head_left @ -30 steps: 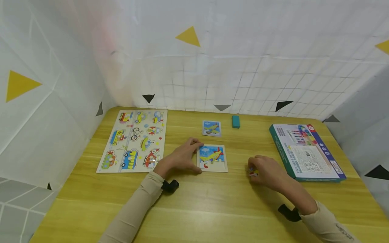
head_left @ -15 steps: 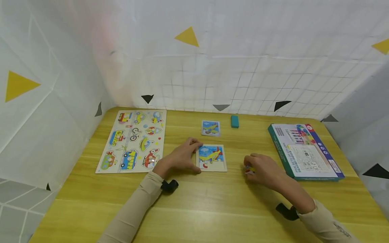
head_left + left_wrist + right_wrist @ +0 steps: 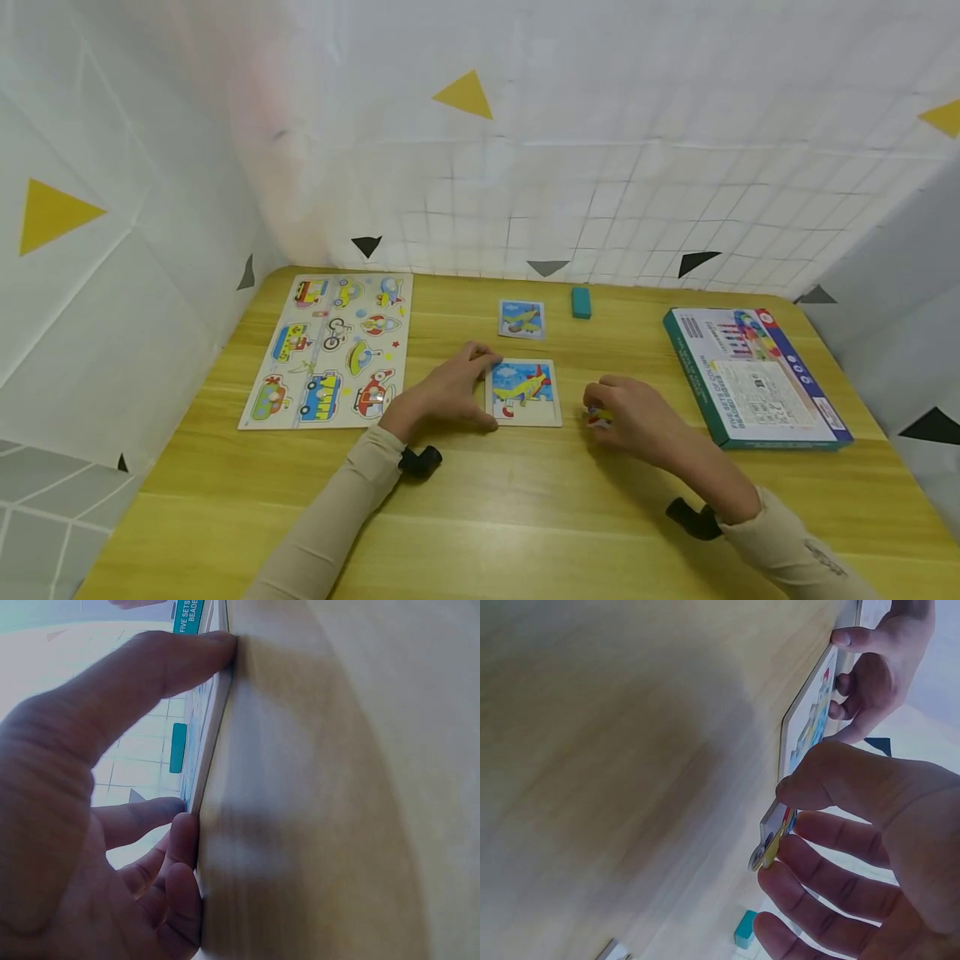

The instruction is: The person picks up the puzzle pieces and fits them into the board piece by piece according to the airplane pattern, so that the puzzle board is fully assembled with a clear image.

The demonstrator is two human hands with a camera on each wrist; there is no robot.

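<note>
A small jigsaw puzzle [image 3: 525, 392] with a yellow and red airplane on blue lies in its pale frame mid-table. Its lower right part is bare board. My left hand [image 3: 447, 387] holds the frame by its left side, thumb at the near corner and index finger at the far one. To the right of the frame, my right hand [image 3: 637, 421] pinches a colourful jigsaw piece [image 3: 772, 838] between thumb and fingers, low over the table. Fingers hide much of that piece in the head view. A square airplane picture card [image 3: 522, 319] lies behind the puzzle.
A large peg puzzle board [image 3: 326, 350] with vehicles lies at the left, close to my left wrist. A teal block [image 3: 581, 302] sits at the back. The flat teal and white box [image 3: 757, 379] is at the right. White patterned curtains [image 3: 480, 192] surround the table.
My right hand has moved left with the jigsaw piece, closer to the puzzle frame. The left hand has stayed at the frame's left side.
</note>
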